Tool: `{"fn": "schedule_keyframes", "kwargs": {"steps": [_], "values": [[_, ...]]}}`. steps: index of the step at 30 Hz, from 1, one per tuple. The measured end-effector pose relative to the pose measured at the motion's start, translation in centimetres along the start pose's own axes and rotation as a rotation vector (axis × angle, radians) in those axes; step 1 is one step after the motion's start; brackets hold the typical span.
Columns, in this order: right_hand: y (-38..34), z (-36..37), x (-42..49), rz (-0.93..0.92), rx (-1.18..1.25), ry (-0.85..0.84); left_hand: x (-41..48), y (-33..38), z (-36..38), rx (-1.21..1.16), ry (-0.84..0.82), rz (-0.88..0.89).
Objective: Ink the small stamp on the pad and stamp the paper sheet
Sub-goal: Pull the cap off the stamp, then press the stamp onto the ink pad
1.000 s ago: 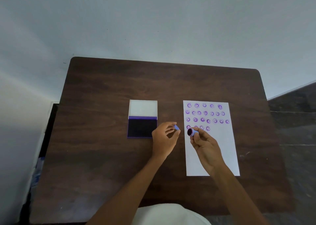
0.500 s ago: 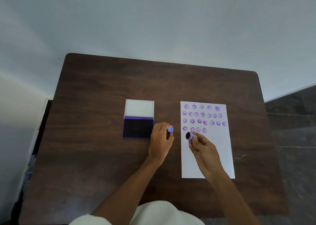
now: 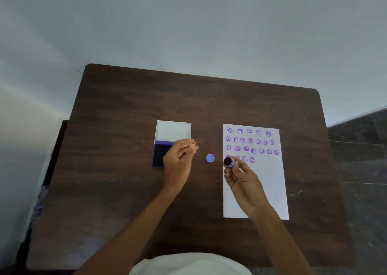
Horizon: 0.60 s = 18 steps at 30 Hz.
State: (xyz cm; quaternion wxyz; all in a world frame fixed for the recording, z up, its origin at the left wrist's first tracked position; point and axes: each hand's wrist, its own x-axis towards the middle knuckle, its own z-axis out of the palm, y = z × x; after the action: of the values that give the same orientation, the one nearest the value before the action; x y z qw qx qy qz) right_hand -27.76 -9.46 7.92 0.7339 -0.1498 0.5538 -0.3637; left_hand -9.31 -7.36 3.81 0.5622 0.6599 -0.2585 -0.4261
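Observation:
My right hand (image 3: 244, 181) pinches the small purple stamp (image 3: 228, 162), its dark inked face turned up toward me, above the left edge of the white paper sheet (image 3: 266, 182). Several purple round prints fill the sheet's upper part. The stamp's round blue cap (image 3: 210, 158) lies on the table between the sheet and the ink pad. My left hand (image 3: 179, 159) hovers empty, fingers loosely curled, over the right side of the open ink pad (image 3: 159, 154), whose white lid (image 3: 173, 130) stands flipped back.
The dark wooden table (image 3: 125, 191) backs onto a pale wall. A dark stone floor shows at the right. White clothing on my lap shows at the bottom edge.
My left hand set the blue cap down on the table and drew back left over the ink pad. My right hand still holds the stamp at the sheet's left edge.

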Motion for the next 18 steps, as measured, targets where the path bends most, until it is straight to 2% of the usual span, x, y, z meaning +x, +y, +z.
{"fn": "schedule_keyframes", "kwargs": {"steps": [2, 5, 7, 10, 12, 14, 18], "values": [[0.1, 0.5, -0.1, 0.008, -0.012, -0.007, 0.4, 0.5, -2.7, -0.013, 0.06, 0.007], [0.7, 1.5, -0.2, -0.032, -0.122, 0.007, 0.6, 0.1, -7.1, 0.248, 0.145, 0.122], [1.5, 2.2, 0.1, -0.124, -0.369, 0.041, 0.6, -0.7, -9.4, 0.352, 0.233, 0.122], [3.0, 3.3, 1.0, -0.365, -0.898, 0.118, 0.6, -2.3, -11.3, 0.454, 0.343, 0.152], [3.7, 4.4, 1.6, -0.535, -1.065, 0.093, 0.6, -3.4, -11.9, 0.518, 0.307, 0.197], [4.4, 5.5, 2.4, -0.613, -1.173, 0.005, 0.6, -4.2, -12.1, 0.549, 0.219, 0.179], [5.6, 7.5, 4.3, -0.54, -1.391, -0.108, 0.6, -4.9, -12.0, 0.64, 0.043, 0.182]]}}
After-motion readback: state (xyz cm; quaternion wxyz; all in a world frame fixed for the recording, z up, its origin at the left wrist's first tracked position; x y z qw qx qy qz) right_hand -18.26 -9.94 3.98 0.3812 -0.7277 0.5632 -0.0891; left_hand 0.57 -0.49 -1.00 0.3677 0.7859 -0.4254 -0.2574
